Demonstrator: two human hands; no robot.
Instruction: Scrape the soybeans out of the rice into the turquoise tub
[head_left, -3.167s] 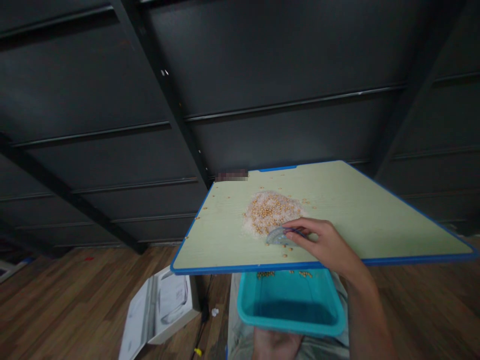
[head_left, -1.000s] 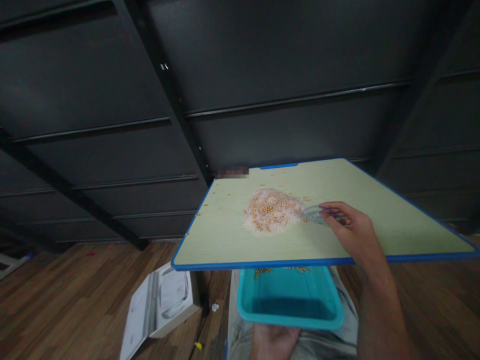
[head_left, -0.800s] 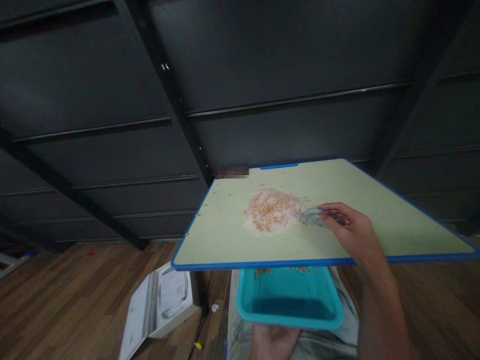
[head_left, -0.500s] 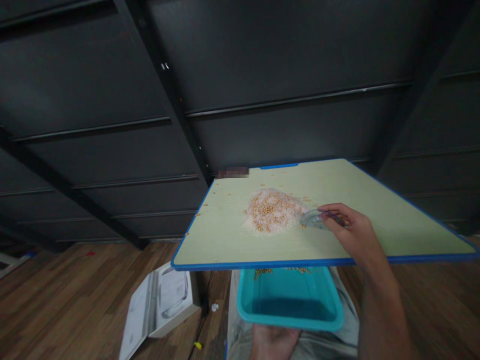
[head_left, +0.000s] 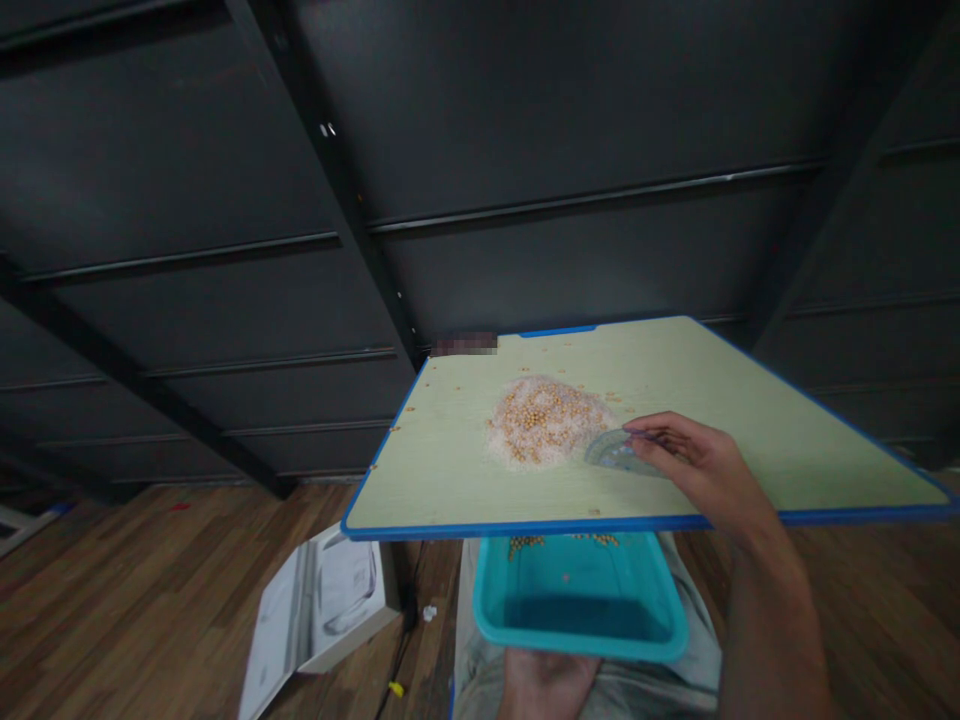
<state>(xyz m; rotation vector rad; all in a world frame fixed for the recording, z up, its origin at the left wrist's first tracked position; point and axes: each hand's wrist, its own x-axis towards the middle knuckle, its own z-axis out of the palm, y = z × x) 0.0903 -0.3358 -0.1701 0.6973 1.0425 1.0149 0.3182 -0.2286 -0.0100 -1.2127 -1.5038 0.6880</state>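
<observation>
In my right hand [head_left: 694,455] is a clear plastic protractor [head_left: 619,452], pinched by its straight side. Its curved edge rests on the board at the near right of a heap of white rice-like grains mixed with yellow soybeans [head_left: 540,420]. One or two soybeans [head_left: 595,512] lie by the board's near edge. My left hand [head_left: 551,680] supports a turquoise plastic basin [head_left: 577,640] from below at its near side; its fingers are hidden underneath. Inside the basin, several soybeans [head_left: 526,543] sit toward the far side, partly under the board's edge.
The pale green board [head_left: 750,400] has a blue rim, with stray soybeans at its left side. An open white box [head_left: 322,600] stands on the wooden floor [head_left: 172,590] at left, beside a black cable [head_left: 397,650]. A dark panelled wall [head_left: 525,120] rises behind.
My right hand has moved slightly left with the protractor, which now lies closer along the heap's near right side. One or two soybeans now lie by the near edge. The basin has stayed put.
</observation>
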